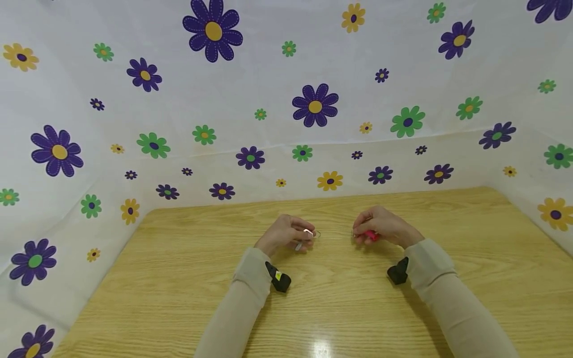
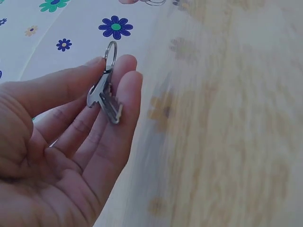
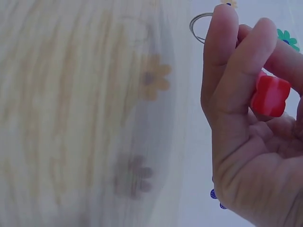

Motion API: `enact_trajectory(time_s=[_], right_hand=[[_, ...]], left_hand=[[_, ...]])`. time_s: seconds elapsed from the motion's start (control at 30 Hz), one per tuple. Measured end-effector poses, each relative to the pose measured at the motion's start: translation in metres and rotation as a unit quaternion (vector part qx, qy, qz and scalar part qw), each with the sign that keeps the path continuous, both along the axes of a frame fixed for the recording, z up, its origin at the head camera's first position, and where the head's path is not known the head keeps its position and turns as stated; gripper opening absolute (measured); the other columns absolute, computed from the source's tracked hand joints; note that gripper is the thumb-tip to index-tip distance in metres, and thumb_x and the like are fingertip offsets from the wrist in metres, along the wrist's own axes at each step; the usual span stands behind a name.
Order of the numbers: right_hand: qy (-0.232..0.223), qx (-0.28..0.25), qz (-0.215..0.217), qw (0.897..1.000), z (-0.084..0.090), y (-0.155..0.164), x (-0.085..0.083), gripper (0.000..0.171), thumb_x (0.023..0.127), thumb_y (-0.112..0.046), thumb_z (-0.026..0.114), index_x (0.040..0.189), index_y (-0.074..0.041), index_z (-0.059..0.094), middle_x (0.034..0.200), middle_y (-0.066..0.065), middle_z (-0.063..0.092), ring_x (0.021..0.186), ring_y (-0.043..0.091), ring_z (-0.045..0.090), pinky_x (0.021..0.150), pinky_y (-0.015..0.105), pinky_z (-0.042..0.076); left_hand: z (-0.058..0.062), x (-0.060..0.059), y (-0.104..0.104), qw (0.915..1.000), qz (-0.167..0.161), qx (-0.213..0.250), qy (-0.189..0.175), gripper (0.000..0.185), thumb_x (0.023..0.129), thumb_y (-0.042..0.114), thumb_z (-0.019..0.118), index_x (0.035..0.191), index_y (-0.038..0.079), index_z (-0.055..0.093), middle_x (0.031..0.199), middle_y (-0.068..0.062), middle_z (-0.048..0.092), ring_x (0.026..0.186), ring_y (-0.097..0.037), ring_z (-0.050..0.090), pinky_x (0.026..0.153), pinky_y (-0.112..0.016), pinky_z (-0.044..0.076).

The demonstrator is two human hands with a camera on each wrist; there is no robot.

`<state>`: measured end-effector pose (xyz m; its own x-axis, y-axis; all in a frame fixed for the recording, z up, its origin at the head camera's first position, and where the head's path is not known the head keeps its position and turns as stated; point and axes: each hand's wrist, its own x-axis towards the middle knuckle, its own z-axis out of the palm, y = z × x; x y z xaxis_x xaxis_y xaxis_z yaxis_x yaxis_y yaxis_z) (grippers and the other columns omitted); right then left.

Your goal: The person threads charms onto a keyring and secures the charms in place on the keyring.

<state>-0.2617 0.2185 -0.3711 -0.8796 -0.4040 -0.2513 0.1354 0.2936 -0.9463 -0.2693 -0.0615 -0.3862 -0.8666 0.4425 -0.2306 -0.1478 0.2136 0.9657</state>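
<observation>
My left hand (image 1: 286, 234) is over the table, pinching metal keys (image 2: 106, 94) between thumb and fingers. From the top of the keys rises a small split ring (image 2: 114, 53), clear of the fingertips. To the right, across a gap, my right hand (image 1: 384, 227) holds a red keychain piece (image 3: 271, 96) with a lobed, glossy end. Its metal ring (image 3: 191, 29) sticks out past the fingertips toward the left hand. The fingers partly cover the red piece, and how it joins its ring is hidden. The two rings are apart.
Both hands are above a light wood-grain table (image 1: 331, 293). A white cloth (image 1: 250, 74) printed with purple, green and yellow flowers surrounds the back and sides. Each wrist carries a small black camera (image 1: 281, 282).
</observation>
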Motion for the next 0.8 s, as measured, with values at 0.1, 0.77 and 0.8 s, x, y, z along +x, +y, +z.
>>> enact_trajectory(time_s=[0.1, 0.77, 0.8], right_hand=[[0.001, 0.003, 0.002, 1.0, 0.0003, -0.0013, 0.001, 0.014, 0.097, 0.006, 0.059, 0.102, 0.019, 0.06, 0.079, 0.013, 0.071, 0.058, 0.01, 0.063, 0.055, 0.021, 0.055], [0.012, 0.008, -0.006, 1.0, -0.0009, -0.0082, 0.0031, 0.003, 0.094, 0.005, 0.062, 0.095, 0.007, 0.06, 0.08, 0.011, 0.071, 0.058, 0.011, 0.062, 0.053, 0.021, 0.054], [0.014, 0.009, -0.006, 1.0, -0.0008, -0.0086, 0.0033, 0.004, 0.094, 0.005, 0.062, 0.096, 0.008, 0.059, 0.08, 0.011, 0.071, 0.058, 0.011, 0.062, 0.053, 0.021, 0.054]], left_hand=[[-0.0002, 0.0007, -0.0001, 1.0, 0.002, 0.001, 0.002, 0.026, 0.095, -0.005, 0.066, 0.12, -0.01, 0.067, 0.098, -0.019, 0.074, 0.068, -0.015, 0.069, 0.061, -0.028, 0.059], [0.0038, 0.0039, 0.0043, 0.9999, 0.009, 0.013, 0.005, 0.025, 0.096, -0.002, 0.068, 0.119, -0.008, 0.068, 0.102, -0.016, 0.075, 0.076, -0.019, 0.071, 0.065, -0.032, 0.06], [0.0039, 0.0039, 0.0052, 0.9999, 0.008, 0.013, 0.006, 0.024, 0.096, -0.001, 0.068, 0.119, -0.008, 0.068, 0.102, -0.016, 0.075, 0.077, -0.019, 0.071, 0.065, -0.032, 0.06]])
